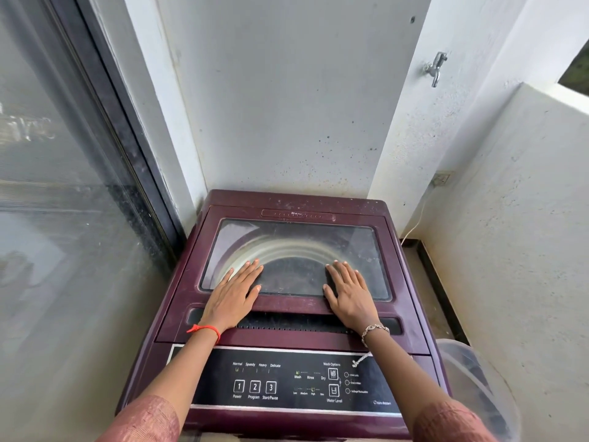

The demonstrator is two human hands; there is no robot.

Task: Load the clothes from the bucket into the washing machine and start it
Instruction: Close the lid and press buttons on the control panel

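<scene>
The washing machine (pixel 191 282) is standing in a corner with its glass lid (pixel 296 247) shut. The person is laying both palms flat on the front part of that lid. The left hand (pixel 234 295) is resting toward the machine's left side and the right hand (pixel 349 295) toward its right. The fingers (pixel 251 269) of both hands are lying straight and slightly spread, gripping nothing.

The bucket (pixel 478 378), a translucent one, is sitting just beside the machine's front right corner. Something dark is showing through its wall, but I cannot tell whether that is clothing or the floor behind it. The drum is showing through the lid glass, but reflections are hiding whether any clothes are lying inside.

On the control panel (pixel 287 381) at the machine's front edge, tiny greenish marks seem to be glowing near the program and wash labels, too small to be sure. Nobody is touching the Start/Pause button (pixel 271 387).

As a judgement, the loading is probably not done yet. If so, opening the lid, moving the clothes across, closing it and pressing start are all remaining.
</scene>
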